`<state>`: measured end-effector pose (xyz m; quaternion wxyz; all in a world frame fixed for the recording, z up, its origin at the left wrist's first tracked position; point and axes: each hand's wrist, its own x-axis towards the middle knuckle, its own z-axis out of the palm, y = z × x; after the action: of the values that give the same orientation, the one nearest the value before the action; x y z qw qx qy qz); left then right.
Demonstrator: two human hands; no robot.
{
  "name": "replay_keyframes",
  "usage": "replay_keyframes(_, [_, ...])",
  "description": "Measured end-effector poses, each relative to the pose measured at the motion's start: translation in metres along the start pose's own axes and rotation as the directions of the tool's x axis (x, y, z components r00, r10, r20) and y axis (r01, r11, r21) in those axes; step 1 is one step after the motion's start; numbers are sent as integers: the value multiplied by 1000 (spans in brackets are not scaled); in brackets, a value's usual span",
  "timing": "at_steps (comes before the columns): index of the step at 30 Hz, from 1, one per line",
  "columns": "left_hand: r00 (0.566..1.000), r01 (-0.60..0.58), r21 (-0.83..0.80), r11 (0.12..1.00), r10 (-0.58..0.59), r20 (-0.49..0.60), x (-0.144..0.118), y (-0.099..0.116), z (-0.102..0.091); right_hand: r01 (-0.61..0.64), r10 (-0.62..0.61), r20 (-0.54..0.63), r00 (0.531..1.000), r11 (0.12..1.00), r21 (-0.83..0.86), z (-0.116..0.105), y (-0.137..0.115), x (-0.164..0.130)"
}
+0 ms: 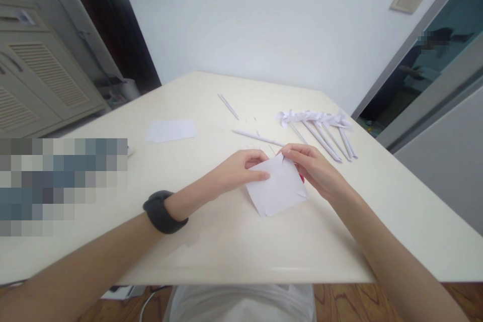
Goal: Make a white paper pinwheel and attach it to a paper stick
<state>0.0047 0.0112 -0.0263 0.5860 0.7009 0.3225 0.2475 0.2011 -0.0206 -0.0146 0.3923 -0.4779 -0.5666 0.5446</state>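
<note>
In the head view, both hands are pinching one square white sheet (pixel 277 191), held over the near-middle of the bench (pixel 211 256). The left hand (pixel 247 165) has its thumb flat on the sheet and its fingers behind; the right hand (pixel 309 162) pinches the far corner between thumb and fingertips. To handle it well, I would keep the left thumb light, so the middle does not crease, and steer the right hand gently, since a tug could lengthen the slit there and tear the paper.

Counting: two hands, one held sheet, and three slits that I can make out in it (the left corner is too unclear to judge). One red object (pixel 302 178) shows behind the right hand, mostly hidden. Farther off lie one long paper roll (pixel 256 137) and what look like two thin sticks (pixel 228 106). At right, rolled sticks (pixel 322 142) with folded paper heads (pixel 313 117) number perhaps five, overlapping. At left lie flat sheets (pixel 172 130), uncountable.
</note>
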Motion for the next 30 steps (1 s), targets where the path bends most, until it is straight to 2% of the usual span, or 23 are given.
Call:
replay_keyframes(6, [999,-8,41,999,6,46,0,-2,0,-9,10,-40,999,1000,3,0,-1,1])
replay_keyframes(12, [1000,1,87,996,-1,-4,0,-1,-1,4,-9,-70,997,998,-70,-1,-4,-1])
replay_keyframes(17, [996,-2,44,999,6,-93,-1,2,-4,-33,44,70,997,987,-160,-3,-6,-3])
replay_keyframes(21, [991,-3,19,1000,5,-135,-3,5,-7,-18,43,155,987,988,-155,-6,-5,-1])
replay_keyframes(30, [998,-27,-91,995,21,-66,-3,8,-8,15,-14,181,983,1000,-2,-7,-9,-3])
